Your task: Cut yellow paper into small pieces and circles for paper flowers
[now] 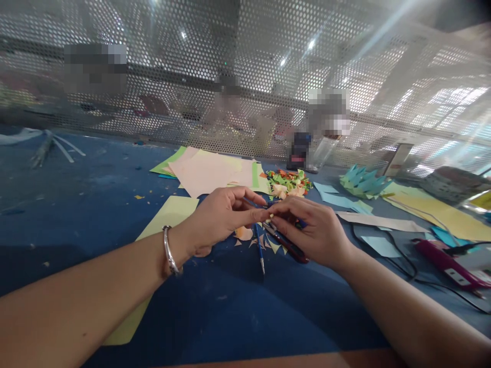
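Observation:
My left hand (228, 212), with a silver bangle at the wrist, meets my right hand (312, 225) above the blue table. Thumb and fingers of my right hand pinch a tiny pale yellow piece (270, 217), likely paper. The left thumb and forefinger close in at the same spot; what they grip is hidden by the fingertips. Under the hands lies a thin blue tool with a silver tip (260, 253), its kind unclear. A dark red-handled tool (293, 249) lies partly beneath my right hand. Cut paper scraps (274, 244) are scattered around both tools.
Beyond the hands are stacked paper sheets (215, 171) and a pile of coloured paper pieces (289, 183). A pale yellow sheet (169, 214) lies under my left arm. To the right are a spiky blue-green paper piece (364, 181) and a magenta power strip (452, 263) with cables.

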The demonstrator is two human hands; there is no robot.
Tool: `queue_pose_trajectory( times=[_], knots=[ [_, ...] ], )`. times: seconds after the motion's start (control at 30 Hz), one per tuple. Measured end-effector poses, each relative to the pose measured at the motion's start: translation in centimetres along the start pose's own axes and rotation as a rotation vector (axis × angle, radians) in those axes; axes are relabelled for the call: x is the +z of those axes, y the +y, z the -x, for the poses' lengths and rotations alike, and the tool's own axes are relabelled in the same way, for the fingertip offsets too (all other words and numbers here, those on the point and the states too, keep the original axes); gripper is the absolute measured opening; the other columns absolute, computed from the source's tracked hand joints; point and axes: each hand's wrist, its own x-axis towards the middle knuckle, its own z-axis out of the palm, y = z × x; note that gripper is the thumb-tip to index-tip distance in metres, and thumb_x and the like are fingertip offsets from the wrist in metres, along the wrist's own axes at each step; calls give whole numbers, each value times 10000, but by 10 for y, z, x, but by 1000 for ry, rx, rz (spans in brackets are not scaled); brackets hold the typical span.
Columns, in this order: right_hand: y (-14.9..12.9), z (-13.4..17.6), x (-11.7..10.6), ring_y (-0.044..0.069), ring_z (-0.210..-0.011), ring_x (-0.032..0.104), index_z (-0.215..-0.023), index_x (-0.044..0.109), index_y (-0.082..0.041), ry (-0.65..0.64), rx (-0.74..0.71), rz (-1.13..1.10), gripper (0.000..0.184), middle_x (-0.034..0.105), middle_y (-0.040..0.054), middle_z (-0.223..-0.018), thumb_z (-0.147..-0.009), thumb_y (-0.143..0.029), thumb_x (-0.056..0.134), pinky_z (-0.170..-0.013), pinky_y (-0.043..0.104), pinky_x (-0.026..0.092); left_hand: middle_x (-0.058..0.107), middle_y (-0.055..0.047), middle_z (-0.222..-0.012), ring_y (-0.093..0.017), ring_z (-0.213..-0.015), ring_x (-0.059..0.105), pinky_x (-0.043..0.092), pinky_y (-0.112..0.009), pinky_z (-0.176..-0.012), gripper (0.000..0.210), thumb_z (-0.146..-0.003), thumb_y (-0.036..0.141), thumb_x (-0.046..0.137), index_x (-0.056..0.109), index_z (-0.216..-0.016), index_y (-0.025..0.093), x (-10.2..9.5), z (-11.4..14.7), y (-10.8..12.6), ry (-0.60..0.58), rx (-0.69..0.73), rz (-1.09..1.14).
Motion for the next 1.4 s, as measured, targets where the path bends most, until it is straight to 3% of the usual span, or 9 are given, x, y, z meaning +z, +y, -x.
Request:
queue_pose_trajectory(
  times=[0.1,0.27,0.43,0.63,0.87,1.07,1.23,1.4],
  knots=[
    [1,-1,0,142,-782,640,-993,694,-205,0,5,-3,105,711,27,-892,-950,-230,602,-724,275,493,715,-50,-849,-158,-782,644,494,-271,-700,212,-818,352,700,708,-928,171,-17,-6,-1,-95,44,-213],
    [5,-1,0,139,-811,656,-986,690,-192,-46,5,-13,102,719,30,-905,-946,-200,597,-760,274,504,704,-37,-838,-164,-720,625,449,-265,-640,226,-754,300,679,709,-946,185,-38,-13,-8,-185,39,-540],
    [7,-2,1,134,-793,654,-983,686,-190,-103,-1,-9,106,713,32,-905,-943,-185,589,-719,258,508,692,-37,-880,-138,-642,589,411,-242,-574,297,-762,317,651,672,-1041,216,-33,-10,-10,-227,-7,-601],
    [6,-2,2,134,-801,657,-987,687,-189,-131,-18,3,115,714,34,-908,-941,-171,583,-744,266,510,677,-29,-840,-137,-637,567,391,-243,-584,309,-788,339,618,663,-1066,210,-26,-11,-15,-241,43,-662],
    [7,-1,2,135,-783,648,-1012,691,-189,-155,14,-6,137,708,36,-910,-937,-165,579,-717,263,504,666,-16,-754,-155,-651,592,366,-247,-570,282,-734,261,606,662,-998,178,-21,-11,-24,-161,60,-672],
    [8,-2,4,134,-772,646,-1001,695,-189,-157,12,3,132,709,34,-898,-930,-164,586,-707,257,503,666,0,-730,-140,-616,585,346,-242,-549,209,-775,232,577,662,-965,206,-20,-13,-30,-134,118,-696],
    [7,-2,4,122,-714,634,-971,691,-192,-132,23,30,113,708,28,-872,-926,-173,589,-653,241,495,683,0,-744,-135,-595,577,365,-255,-564,153,-832,252,568,666,-943,214,-13,-7,-19,-25,173,-678],
    [6,-2,5,144,-763,647,-974,681,-192,-98,-7,48,114,706,35,-861,-940,-194,572,-707,275,510,708,-1,-812,-145,-664,601,402,-267,-619,126,-825,206,597,676,-923,212,-2,0,-7,44,274,-695]
  ],
)
